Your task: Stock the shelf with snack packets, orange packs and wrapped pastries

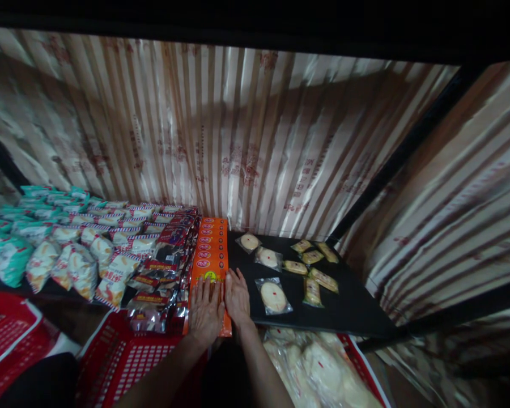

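A row of overlapping orange snack packets (211, 238) runs from the back of the black shelf to its front edge. My left hand (206, 309) lies flat on the nearest orange packet, fingers stretched forward. Along the right side of that row rests my right hand (237, 297), its fingers extended and touching the packets' edge. Dark red packets (170, 255) with shiny wrapping stand close on the left of the orange row. To the right, a round white wrapped cake (273, 296) lies flat on the shelf.
White striped snack bags (83, 269) and teal bags (15, 260) fill the shelf's left part. Small yellowish wrapped pieces (312, 290) lie scattered on the black shelf (344, 314). Below are a red basket (131, 357) and bagged white cakes (323, 362). Pleated sheeting (255, 141) hangs behind.
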`<state>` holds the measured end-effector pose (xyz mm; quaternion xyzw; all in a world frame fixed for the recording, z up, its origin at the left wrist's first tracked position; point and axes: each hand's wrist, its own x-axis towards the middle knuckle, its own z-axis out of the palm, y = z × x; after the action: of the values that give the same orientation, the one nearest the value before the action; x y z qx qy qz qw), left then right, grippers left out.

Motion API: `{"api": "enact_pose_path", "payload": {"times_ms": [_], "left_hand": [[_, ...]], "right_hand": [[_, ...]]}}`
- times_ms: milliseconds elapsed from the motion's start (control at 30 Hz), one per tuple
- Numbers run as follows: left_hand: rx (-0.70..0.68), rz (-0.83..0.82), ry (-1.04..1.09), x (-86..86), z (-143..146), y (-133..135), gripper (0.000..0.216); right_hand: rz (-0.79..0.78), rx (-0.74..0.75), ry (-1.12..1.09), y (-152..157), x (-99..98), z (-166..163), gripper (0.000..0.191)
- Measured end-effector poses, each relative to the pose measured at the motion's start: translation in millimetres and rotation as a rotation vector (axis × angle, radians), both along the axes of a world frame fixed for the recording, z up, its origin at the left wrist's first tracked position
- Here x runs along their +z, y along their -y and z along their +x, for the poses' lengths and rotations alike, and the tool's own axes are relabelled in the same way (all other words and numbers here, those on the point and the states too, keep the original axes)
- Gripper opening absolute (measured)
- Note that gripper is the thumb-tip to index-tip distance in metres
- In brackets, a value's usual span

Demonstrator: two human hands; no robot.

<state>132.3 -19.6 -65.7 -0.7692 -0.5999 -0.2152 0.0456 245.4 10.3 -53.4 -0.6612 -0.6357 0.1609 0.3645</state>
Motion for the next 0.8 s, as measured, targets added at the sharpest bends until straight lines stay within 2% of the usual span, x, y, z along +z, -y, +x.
{"api": "enact_pose_path", "payload": {"times_ms": [200,467,667,800], "left_hand": [[0.003,0.046,0.006,1.2,-0.3,0.1,0.051],[-0.028,0.073,0.033,13.4,-8.6,7.2,0.047],[-0.104,0.152,0.066,-2.5,-13.8,47.6,0.046],[-0.099,0.179,0.081,-14.2,-16.1,68.2,0.045]], "right_hand": [[-0.008,-0.009,-0.024,0.4,0.0,1.0,0.067],[0.024,-0.009,-0.15,-3.4,-4.7,5.3,0.066],[0.023,-0.143,-0.468,-2.8,-11.1,13.2,0.074],[-0.031,-0.136,-0.555,-2.9,-16.3,11.2,0.076]]}}
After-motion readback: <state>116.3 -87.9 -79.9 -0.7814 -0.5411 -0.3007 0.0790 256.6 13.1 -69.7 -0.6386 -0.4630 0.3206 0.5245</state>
